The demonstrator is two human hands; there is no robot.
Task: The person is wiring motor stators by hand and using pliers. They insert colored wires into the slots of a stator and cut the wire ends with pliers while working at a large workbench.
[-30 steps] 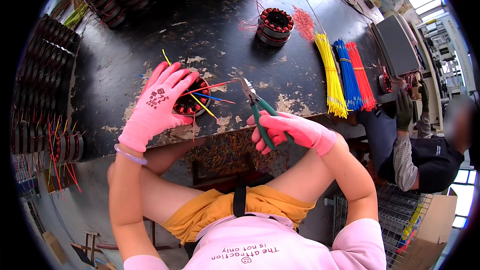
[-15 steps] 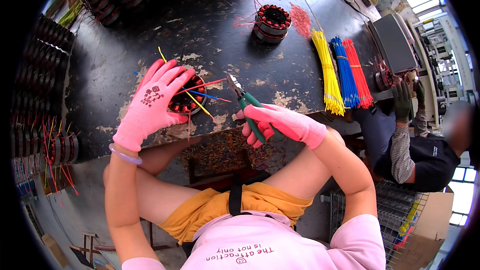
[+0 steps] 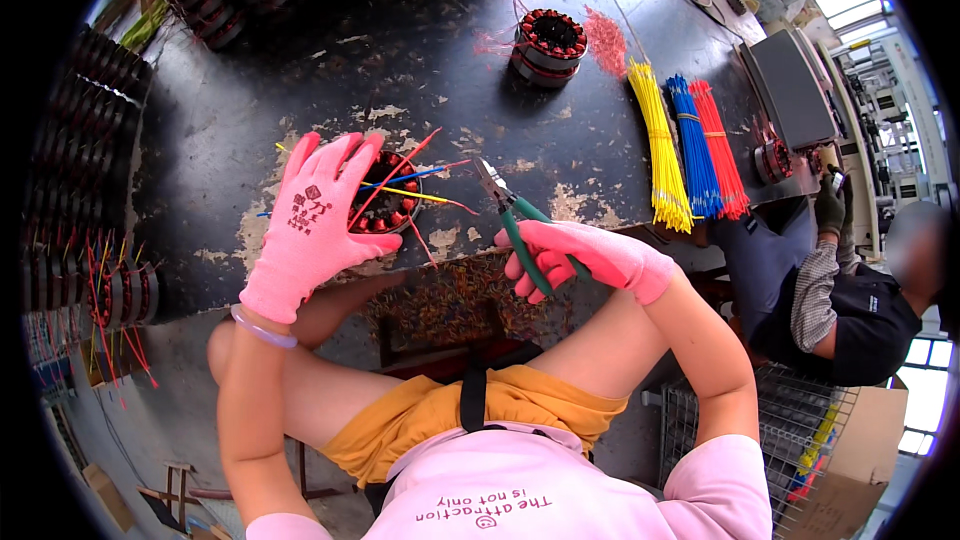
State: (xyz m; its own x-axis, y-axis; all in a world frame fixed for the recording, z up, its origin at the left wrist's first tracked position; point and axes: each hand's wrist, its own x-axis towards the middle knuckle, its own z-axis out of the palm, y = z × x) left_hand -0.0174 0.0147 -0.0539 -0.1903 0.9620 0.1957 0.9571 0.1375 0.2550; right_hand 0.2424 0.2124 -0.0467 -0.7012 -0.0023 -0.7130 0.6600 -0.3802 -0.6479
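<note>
My left hand (image 3: 318,215), in a pink coated glove, curls over the left side of a motor stator (image 3: 408,212) with red windings. Its thumb lies along the near rim and the fingers reach over the far side. Red, blue and yellow wires (image 3: 432,199) cross the stator's top and stick out to the right. In my right hand (image 3: 600,252), gloved alike, are green-handled diagonal cutters (image 3: 522,208). Their jaws point toward the wire ends but stay apart from them. The stator's left part is hidden under my left hand.
A second stator (image 3: 551,45) stands farther back, beside red clippings (image 3: 605,40). Yellow (image 3: 660,145), blue (image 3: 695,150) and red (image 3: 722,150) wire bundles lie at right. Stacked stators (image 3: 75,160) line the left. Another person (image 3: 835,300) sits at right near a grey box (image 3: 790,90).
The stator has turned a little under my left hand, so its wire ends swing away from me. My right hand and the cutters have shifted slightly right and nearer.
</note>
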